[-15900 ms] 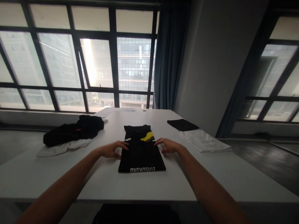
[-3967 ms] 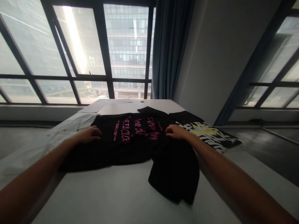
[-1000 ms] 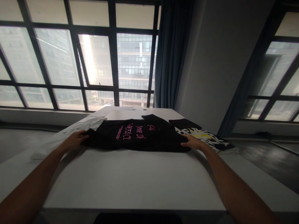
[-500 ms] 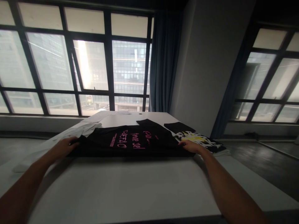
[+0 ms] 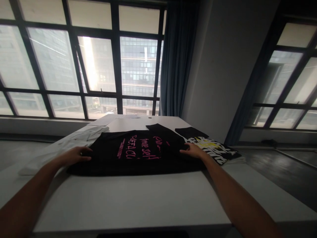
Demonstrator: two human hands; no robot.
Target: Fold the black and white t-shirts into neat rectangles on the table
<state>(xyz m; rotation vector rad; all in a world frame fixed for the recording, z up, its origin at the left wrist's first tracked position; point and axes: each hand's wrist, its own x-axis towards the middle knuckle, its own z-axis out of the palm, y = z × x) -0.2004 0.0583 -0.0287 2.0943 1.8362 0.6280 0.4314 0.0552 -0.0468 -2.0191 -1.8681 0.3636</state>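
A black T-shirt with pink lettering (image 5: 138, 153) lies spread across the white table (image 5: 138, 201). My left hand (image 5: 74, 155) rests on its left edge, fingers stretched out flat on the cloth. On the shirt's right side my right hand (image 5: 194, 150) lies flat too, fingers extended. Neither hand grips the fabric as far as I can see.
A white garment (image 5: 61, 147) lies to the left of the black shirt. To the right sit a folded shirt with white and yellow print (image 5: 215, 148) and a black folded piece (image 5: 190, 132). Papers (image 5: 116, 118) lie at the far end by the windows.
The shirt has come toward me and now lies flat. Both hands have gone from gripping its side edges to resting flat on top of it.
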